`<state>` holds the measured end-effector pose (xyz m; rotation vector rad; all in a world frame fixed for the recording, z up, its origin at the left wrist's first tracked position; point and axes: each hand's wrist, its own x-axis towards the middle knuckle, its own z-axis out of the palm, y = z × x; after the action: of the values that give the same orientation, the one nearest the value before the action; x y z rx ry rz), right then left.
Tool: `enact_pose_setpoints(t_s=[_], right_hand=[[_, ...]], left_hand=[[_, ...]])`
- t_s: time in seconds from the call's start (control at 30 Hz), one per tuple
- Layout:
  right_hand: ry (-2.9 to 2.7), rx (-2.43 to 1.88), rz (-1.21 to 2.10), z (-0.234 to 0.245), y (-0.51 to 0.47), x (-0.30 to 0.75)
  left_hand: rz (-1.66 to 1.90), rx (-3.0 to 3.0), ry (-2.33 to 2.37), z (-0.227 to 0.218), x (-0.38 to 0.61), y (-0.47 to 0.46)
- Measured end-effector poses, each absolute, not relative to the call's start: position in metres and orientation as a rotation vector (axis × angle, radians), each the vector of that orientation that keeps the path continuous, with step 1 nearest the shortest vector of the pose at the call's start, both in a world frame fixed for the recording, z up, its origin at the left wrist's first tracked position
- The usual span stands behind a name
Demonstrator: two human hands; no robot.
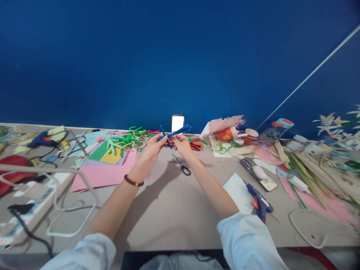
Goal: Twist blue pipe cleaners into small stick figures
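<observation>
Head view: each hand's fingers (pixel 164 137) clamp crossed fuzzy blue pipe cleaners (pixel 181 131).

Vivid blue pipe cleaners (pixel 174 132) contrast with the deep blue wall (pixel 180 56), tangled green pipe cleaners (pixel 120 141), pink paper (pixel 104 174), a dark red beaded bracelet (pixel 134 181) with a yellow bead, and pale blue sleeves (pixel 247 242).

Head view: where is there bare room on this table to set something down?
Bare tabletop shows between the left forearm and right forearm, below the scissors and left of the blue hot glue gun. A smaller patch lies between the glue gun and the pink paper. Crowded: the far edge around the green pipe cleaners, and the right end under dried leaves.
</observation>
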<state>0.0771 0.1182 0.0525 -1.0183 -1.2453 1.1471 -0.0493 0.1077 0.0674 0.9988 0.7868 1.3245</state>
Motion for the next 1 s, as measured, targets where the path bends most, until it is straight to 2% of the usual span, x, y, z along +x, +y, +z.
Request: enact_pose_setpoints(t_s=[0.27,1.0], right_hand=[[-1.189,-1.038,1.018,0.046,0.122,0.080],[-1.193,-0.860,1.064,0.054,0.119,0.081]], left_hand=[[1.279,1.019,0.859,0.068,-0.052,0.106],[1.266,1.226,0.885,0.075,-0.045,0.096]])
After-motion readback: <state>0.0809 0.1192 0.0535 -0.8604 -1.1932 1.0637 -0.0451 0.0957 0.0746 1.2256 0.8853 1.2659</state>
